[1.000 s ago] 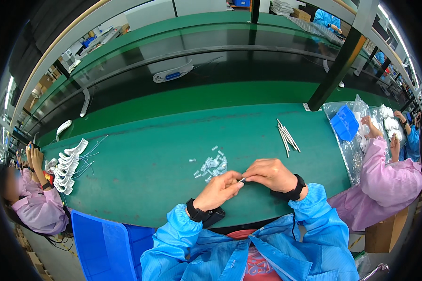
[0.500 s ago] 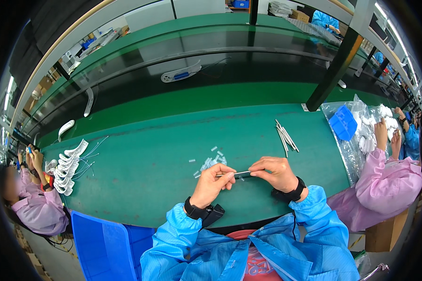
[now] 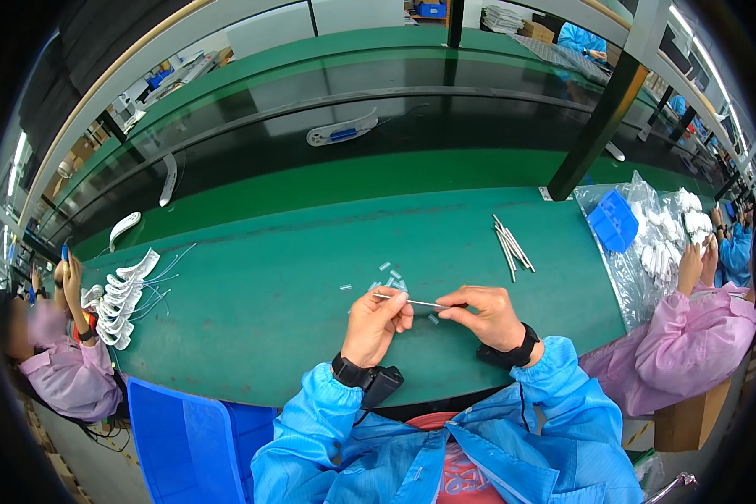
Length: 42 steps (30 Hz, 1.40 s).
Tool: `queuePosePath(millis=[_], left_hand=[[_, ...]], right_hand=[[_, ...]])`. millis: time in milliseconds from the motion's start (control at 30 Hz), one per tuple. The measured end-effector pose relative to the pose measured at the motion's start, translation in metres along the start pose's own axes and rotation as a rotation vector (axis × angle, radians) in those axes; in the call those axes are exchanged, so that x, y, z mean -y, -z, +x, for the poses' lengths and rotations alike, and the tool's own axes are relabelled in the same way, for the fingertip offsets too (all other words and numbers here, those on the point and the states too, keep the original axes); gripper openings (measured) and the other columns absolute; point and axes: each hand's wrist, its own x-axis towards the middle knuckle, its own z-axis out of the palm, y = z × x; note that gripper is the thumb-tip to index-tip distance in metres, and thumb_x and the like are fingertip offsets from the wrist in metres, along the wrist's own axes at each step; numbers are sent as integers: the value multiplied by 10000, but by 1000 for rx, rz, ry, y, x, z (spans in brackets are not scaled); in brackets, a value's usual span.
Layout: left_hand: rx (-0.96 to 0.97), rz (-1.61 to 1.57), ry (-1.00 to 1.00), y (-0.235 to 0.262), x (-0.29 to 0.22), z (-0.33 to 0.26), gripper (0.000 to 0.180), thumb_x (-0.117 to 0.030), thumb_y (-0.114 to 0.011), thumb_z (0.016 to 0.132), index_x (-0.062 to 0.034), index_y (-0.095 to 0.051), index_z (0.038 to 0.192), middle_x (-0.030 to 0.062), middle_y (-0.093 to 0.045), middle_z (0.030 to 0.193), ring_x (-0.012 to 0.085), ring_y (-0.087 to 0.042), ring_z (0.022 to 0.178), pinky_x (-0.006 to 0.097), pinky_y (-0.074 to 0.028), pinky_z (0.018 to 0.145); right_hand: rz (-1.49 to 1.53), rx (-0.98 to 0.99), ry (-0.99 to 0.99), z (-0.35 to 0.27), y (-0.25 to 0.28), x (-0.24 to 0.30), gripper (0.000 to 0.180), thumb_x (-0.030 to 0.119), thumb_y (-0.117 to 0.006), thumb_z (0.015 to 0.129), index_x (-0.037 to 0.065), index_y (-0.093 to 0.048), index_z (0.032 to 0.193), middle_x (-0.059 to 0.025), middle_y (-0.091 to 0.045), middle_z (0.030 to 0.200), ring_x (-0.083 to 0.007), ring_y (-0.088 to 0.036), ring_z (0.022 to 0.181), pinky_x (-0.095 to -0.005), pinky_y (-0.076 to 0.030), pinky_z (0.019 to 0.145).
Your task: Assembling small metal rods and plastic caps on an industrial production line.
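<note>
My left hand [image 3: 373,326] and right hand [image 3: 487,314] each pinch the slim metal rod [image 3: 420,302], aslant above the worktop [image 3: 252,302]. A second ago they nearly met; now they're apart, the rod bared between, so I judge it steadied from both sides. Beyond lie short clear tubes [image 3: 385,267], then, rightward, more rods [image 3: 512,248].

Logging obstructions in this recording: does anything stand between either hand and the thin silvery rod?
Nothing visible does: the left hand and right hand both pinch the thin silvery rod directly. Small clear tubes lie on the green table, not between.
</note>
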Motion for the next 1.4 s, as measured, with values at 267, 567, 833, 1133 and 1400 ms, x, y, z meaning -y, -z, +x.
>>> queuePosePath(millis=[267, 567, 833, 1133, 1400], left_hand=[[-26, -154, -124, 3, -2, 3, 92, -149, -559, 982, -62, -587, 971, 65, -622, 945, 160, -583, 773, 271, -455, 629], [9, -7, -33, -13, -9, -4, 228, -248, -496, 1017, -33, -569, 992, 74, -629, 897, 195, -636, 795, 311, -513, 681], [243, 457, 140, -16, -4, -7, 343, -245, -421, 1047, 12, -587, 1202, -18, -507, 696, 71, -483, 625, 220, -408, 573], [330, 551, 118, -18, 1, -10, 287, -218, -451, 1034, -4, -589, 1165, -32, -439, 666, 47, -393, 600, 219, -324, 519], [343, 567, 163, -19, -3, -11, 253, -209, -464, 1029, -5, -606, 1074, -38, -454, 647, 40, -376, 566, 214, -296, 503]], right_hand=[[-304, 189, -134, -5, -17, -21, 221, 160, -731, 816, 10, -650, 956, -137, -642, 851, -291, -666, 766, -367, -531, 680], [-248, 216, -193, 1, -12, -17, 147, 117, -687, 840, 6, -624, 913, -143, -663, 900, -336, -663, 799, -391, -533, 681], [69, -6, -170, -4, 6, -19, 109, 18, -648, 881, -41, -649, 972, -104, -670, 881, -170, -668, 795, -281, -538, 707], [126, 41, -139, -7, 10, -13, 112, 39, -662, 863, -7, -681, 963, -103, -675, 875, -195, -665, 780, -300, -524, 674], [81, 94, -42, -3, 13, -10, 124, 67, -675, 859, 10, -689, 968, -112, -681, 885, -244, -665, 792, -315, -527, 689]])
